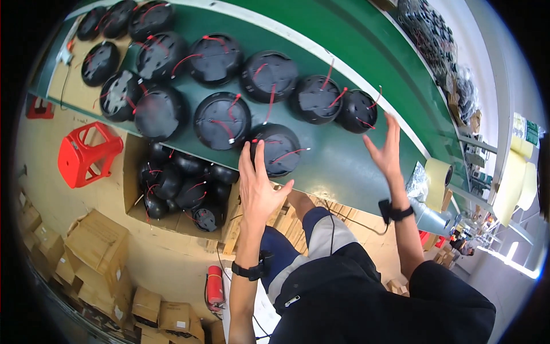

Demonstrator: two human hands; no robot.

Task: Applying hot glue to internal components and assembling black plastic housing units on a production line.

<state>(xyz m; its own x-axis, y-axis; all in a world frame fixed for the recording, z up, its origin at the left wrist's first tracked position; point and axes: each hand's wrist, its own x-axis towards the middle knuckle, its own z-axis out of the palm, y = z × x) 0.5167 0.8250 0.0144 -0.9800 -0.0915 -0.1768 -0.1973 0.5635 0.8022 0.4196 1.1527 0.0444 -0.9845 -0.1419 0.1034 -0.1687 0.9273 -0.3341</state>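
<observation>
My left hand is at the green bench's near edge, fingers stretched and thumb spread. Its fingertips overlap the near left rim of a round black plastic housing with red wires; I cannot tell whether they touch it. On the right, my right hand is raised with fingers and thumb apart, holding nothing. Closest to it is a smaller black housing at the end of the row, with a gap between them. Beside that lies another wired housing.
Several more black housings cover the left of the green bench. Below the bench edge, an open carton holds more of them. A red stool, stacked cartons and a fire extinguisher stand on the floor. A yellow roll sits at right.
</observation>
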